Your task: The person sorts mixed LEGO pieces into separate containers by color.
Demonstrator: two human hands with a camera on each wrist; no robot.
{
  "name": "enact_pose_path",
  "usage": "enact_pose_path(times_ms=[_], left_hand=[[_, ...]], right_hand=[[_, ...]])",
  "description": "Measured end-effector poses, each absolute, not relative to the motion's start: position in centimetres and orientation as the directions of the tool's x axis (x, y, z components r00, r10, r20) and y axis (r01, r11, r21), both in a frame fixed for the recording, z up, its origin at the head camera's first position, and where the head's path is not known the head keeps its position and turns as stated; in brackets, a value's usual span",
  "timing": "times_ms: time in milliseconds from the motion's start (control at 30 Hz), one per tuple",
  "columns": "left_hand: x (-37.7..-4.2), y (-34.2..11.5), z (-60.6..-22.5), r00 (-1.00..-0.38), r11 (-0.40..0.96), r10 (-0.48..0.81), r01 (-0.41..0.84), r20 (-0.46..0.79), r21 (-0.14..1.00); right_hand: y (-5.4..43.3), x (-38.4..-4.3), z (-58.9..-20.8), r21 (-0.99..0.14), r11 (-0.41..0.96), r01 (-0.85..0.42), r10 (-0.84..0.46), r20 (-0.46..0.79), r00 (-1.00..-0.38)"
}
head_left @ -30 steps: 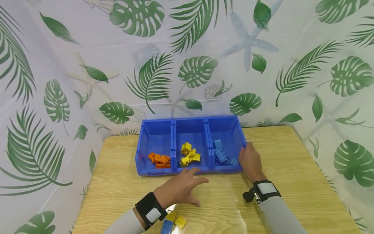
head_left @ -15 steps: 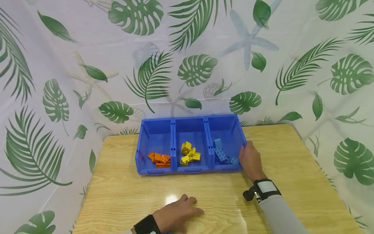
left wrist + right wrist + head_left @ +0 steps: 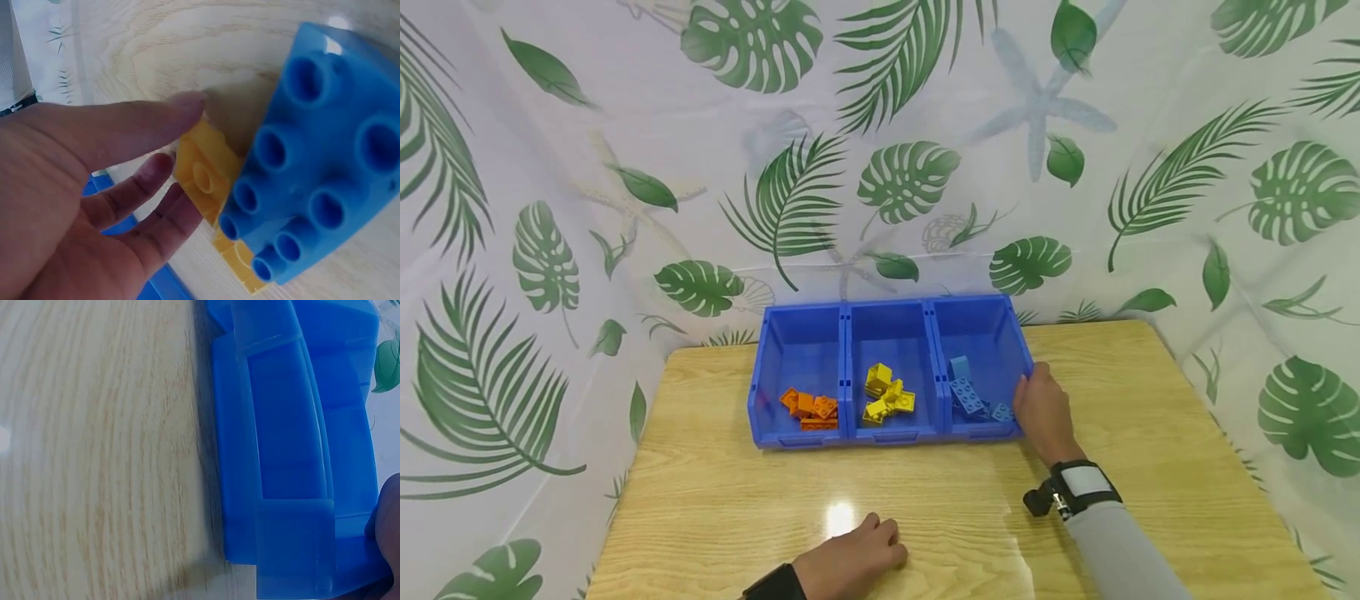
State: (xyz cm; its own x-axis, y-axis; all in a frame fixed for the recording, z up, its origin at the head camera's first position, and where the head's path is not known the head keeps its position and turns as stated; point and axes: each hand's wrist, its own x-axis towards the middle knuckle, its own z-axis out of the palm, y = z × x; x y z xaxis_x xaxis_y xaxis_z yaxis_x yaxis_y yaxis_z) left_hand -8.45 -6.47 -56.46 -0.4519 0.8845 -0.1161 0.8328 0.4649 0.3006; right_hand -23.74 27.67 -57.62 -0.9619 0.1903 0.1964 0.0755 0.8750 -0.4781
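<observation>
Low on the wooden table, my left hand (image 3: pixel 850 562) has its fingers bent inward. The left wrist view shows its thumb and fingers pinching the edge of a yellow toy brick (image 3: pixel 211 159). A second yellow brick (image 3: pixel 232 261) lies just beyond, partly covered by a big blue studded brick (image 3: pixel 300 181) close to the camera. My right hand (image 3: pixel 1045 412) grips the right side wall of the blue three-compartment bin (image 3: pixel 891 437). Only a bit of that hand (image 3: pixel 390 537) shows at the right wrist view's edge, beside the bin's front (image 3: pixel 287 425).
Orange bricks (image 3: pixel 805 406) lie in the left compartment, yellow bricks (image 3: pixel 880 383) in the middle one and blue bricks (image 3: pixel 966 396) in the right one. A leaf-patterned cloth (image 3: pixel 895 250) hangs behind the wooden table (image 3: pixel 700 500).
My left hand has moved from in front of the bin toward the table's near edge, and its spread fingers have drawn together. The right hand keeps its place on the bin.
</observation>
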Motion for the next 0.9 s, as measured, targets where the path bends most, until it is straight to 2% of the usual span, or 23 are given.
enact_pose_path(times_ms=[167,367,433,533,667,900], left_hand=[[-8.7,-6.1,-56.8,-0.397,0.400,0.916,0.897,-0.055,0.190],[-8.9,-5.5,-57.2,-0.378,0.379,0.925,0.925,0.034,-0.018],[-8.9,-5.5,-57.4,-0.379,0.382,0.924,0.923,0.057,-0.054],[-8.9,-5.6,-57.5,-0.394,0.398,0.916,0.916,0.073,-0.051],[-8.8,-5.9,-57.4,-0.434,0.435,0.898,0.900,0.070,0.007],[-8.9,-6.3,-56.5,-0.469,0.469,0.882,0.875,-0.033,0.122]], right_hand=[[27.7,-23.7,-57.9,-0.485,0.871,0.086,0.199,0.188,-0.962],[27.8,-23.8,-58.1,-0.476,0.876,0.076,0.197,0.210,-0.958],[27.8,-23.9,-58.1,-0.473,0.878,0.074,0.196,0.213,-0.957],[27.7,-23.8,-58.0,-0.476,0.876,0.077,0.198,0.210,-0.958],[27.7,-23.9,-57.9,-0.480,0.874,0.075,0.197,0.209,-0.958],[27.8,-23.9,-58.1,-0.478,0.876,0.067,0.198,0.229,-0.953]])
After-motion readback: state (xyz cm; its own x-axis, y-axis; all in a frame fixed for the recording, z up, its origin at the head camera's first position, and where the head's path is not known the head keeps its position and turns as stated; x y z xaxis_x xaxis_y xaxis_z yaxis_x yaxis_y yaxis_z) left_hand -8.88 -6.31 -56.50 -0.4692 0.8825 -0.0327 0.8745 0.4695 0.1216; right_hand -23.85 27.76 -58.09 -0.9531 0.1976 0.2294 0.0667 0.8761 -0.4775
